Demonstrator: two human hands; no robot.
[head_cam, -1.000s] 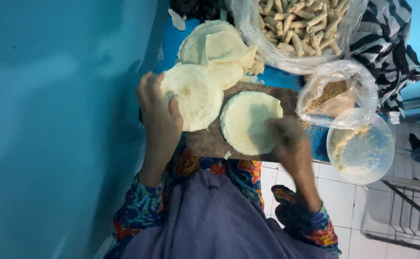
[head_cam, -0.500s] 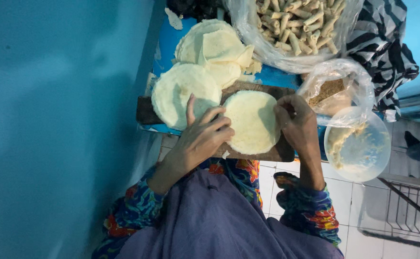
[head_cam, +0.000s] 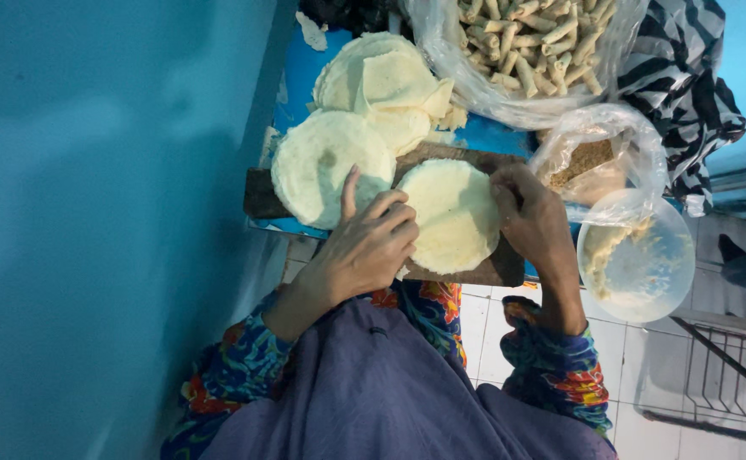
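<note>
A thin, round, pale cream wrapper sheet (head_cam: 451,215) with a slightly pitted face lies flat on a dark, worn wooden board (head_cam: 258,198), which rests on a blue surface (head_cam: 301,72). The left hand (head_cam: 371,247) lies on the sheet's near-left edge, fingers loosely curled and the index finger stretched out towards a second round sheet (head_cam: 326,166) just beside it; its grip closes on nothing, the fingertips only pressing the dough. The right hand (head_cam: 533,220) touches the sheet's right rim with bent fingers, likewise clasping nothing.

Behind the board sits a loose stack of similar floppy cream sheets (head_cam: 381,85), some folded over. A clear plastic bag (head_cam: 441,51) beyond them holds many short, pale rolled sticks (head_cam: 526,47). A smaller crinkled clear bag (head_cam: 637,145) near the right hand contains brown crumbly filling (head_cam: 590,158). Just beside it, a round transparent plastic bowl (head_cam: 637,264) is smeared with pale paste. The sleeves (head_cam: 556,375) are bright floral cloth.
</note>
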